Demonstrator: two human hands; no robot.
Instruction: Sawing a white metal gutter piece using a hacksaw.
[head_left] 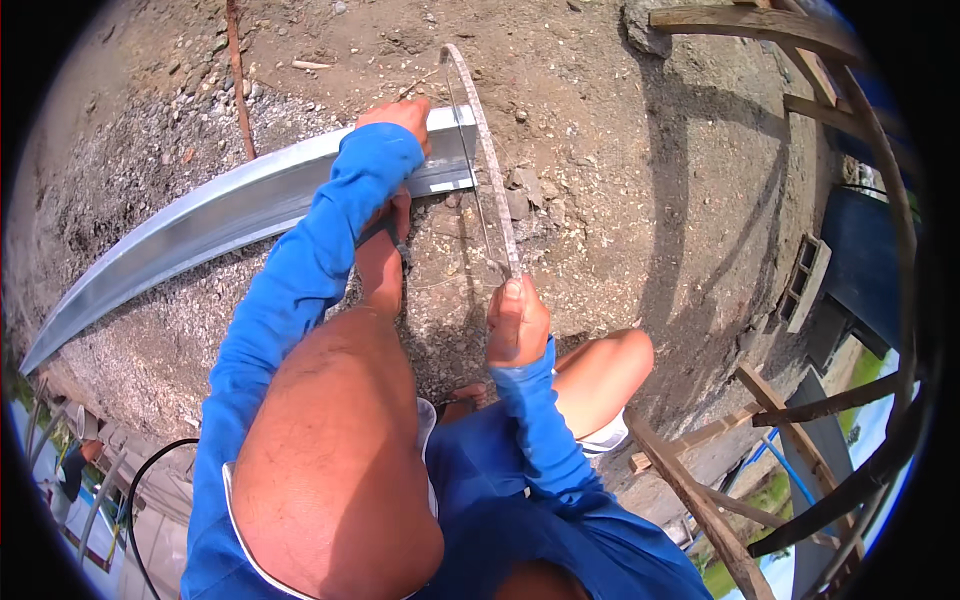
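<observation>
Count recorded: two hands [519,325], two blue sleeves [300,260], one hacksaw [490,150], one metal beam [230,205], one hollow block [814,283], one rusty rod [238,80].

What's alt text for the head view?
A person's right hand holds a hacksaw, its blade appearing across one end of a long metal channel. The left hand is on the channel, which lies on gritty ground; timber stands at right.

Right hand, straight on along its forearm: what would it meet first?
Apart from the hacksaw it holds, the right hand would probably meet the metal channel first; depth is unclear.
</observation>
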